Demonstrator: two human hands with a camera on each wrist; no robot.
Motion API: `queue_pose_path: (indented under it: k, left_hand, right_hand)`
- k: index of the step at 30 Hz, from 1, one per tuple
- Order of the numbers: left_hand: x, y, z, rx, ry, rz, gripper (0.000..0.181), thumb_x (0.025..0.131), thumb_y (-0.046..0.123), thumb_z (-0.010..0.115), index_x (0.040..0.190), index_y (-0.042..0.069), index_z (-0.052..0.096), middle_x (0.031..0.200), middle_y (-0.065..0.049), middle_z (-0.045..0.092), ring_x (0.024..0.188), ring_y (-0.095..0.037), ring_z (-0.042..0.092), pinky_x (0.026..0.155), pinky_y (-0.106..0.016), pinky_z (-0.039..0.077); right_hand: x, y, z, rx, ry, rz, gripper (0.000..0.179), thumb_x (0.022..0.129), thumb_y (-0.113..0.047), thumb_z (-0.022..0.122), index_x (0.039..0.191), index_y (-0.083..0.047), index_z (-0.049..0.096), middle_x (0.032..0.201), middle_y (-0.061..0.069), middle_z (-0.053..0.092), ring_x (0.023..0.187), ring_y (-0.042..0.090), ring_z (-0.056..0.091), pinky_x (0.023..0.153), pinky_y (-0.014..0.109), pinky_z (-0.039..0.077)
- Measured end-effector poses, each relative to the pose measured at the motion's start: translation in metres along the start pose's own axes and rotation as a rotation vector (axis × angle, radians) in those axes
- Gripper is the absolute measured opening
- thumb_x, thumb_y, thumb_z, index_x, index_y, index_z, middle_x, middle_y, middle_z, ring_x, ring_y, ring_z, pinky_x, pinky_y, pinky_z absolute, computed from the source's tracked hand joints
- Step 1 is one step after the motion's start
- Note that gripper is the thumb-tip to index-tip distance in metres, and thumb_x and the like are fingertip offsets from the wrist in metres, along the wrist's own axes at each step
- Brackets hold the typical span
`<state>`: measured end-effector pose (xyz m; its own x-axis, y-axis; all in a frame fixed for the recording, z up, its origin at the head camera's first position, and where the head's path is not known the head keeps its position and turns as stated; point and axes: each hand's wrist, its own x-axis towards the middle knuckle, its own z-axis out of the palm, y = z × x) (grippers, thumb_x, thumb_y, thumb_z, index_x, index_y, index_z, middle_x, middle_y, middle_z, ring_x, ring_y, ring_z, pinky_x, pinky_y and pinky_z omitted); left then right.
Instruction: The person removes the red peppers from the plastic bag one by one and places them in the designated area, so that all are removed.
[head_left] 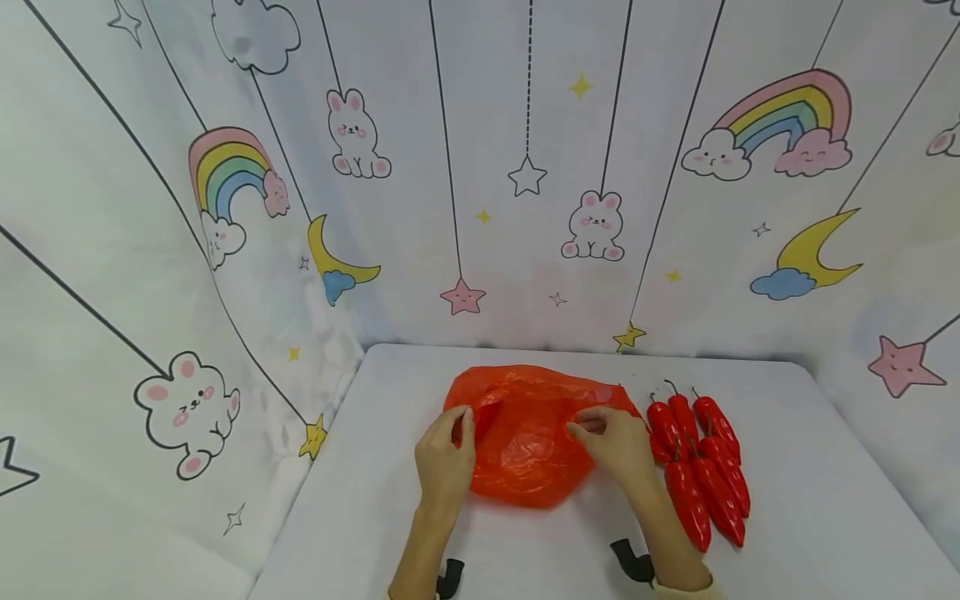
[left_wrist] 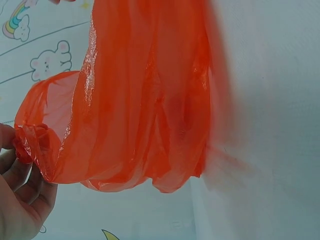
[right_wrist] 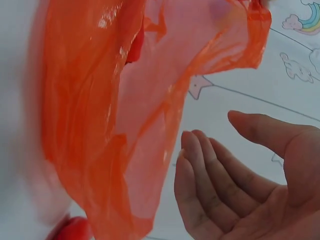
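An orange-red plastic bag (head_left: 528, 437) stands with its mouth spread on the white table, between my two hands. My left hand (head_left: 444, 458) pinches the gathered left rim of the bag; in the left wrist view its fingers (left_wrist: 30, 192) curl at the bunched plastic. On the right side, my right hand (head_left: 618, 443) is beside the bag. The right wrist view shows that hand (right_wrist: 240, 185) with thumb and fingers apart, holding nothing. Through the bag's opening a small red thing (right_wrist: 136, 47) partly shows; its kind is unclear.
Several glossy red chili peppers (head_left: 720, 500) with dark stems lie in a cluster to the right of the bag, close to my right forearm. The white table (head_left: 810, 467) meets a patterned cloth backdrop (head_left: 525, 250). Black wrist mounts (head_left: 633, 560) show at both wrists.
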<state>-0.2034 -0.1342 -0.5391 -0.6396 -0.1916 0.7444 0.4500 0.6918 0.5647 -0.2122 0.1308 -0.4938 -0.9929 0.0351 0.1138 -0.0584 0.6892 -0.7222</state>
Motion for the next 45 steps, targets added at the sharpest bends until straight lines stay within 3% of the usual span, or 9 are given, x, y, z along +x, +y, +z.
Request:
queue_pose_path:
  k: [21, 37, 45]
  left_hand:
    - [0.000, 0.001, -0.002, 0.005, 0.013, 0.016, 0.011, 0.098, 0.010, 0.074, 0.105, 0.002, 0.077, 0.096, -0.007, 0.077, 0.079, -0.018, 0.071, 0.072, -0.030, 0.063]
    - [0.000, 0.001, -0.001, -0.011, 0.027, 0.030, 0.008, 0.098, 0.008, 0.073, 0.104, 0.005, 0.077, 0.094, -0.004, 0.077, 0.077, -0.018, 0.070, 0.072, -0.030, 0.062]
    - [-0.002, 0.000, 0.002, -0.008, 0.040, 0.050, 0.009, 0.095, 0.006, 0.075, 0.104, 0.005, 0.077, 0.094, -0.005, 0.077, 0.078, -0.018, 0.071, 0.072, -0.031, 0.063]
  right_hand:
    - [0.013, -0.029, 0.055, 0.004, -0.259, -0.019, 0.043, 0.087, -0.027, 0.086, 0.122, -0.004, 0.073, 0.095, 0.002, 0.073, 0.077, 0.015, 0.065, 0.069, 0.034, 0.064]
    - [0.039, -0.032, 0.092, -0.012, -0.253, -0.030, 0.048, 0.089, -0.024, 0.084, 0.126, 0.001, 0.069, 0.082, 0.003, 0.070, 0.066, 0.019, 0.062, 0.064, 0.034, 0.062]
    - [0.053, -0.033, 0.106, 0.036, -0.222, -0.037, 0.042, 0.090, -0.025, 0.083, 0.123, -0.003, 0.070, 0.091, 0.007, 0.072, 0.068, 0.020, 0.063, 0.065, 0.039, 0.063]
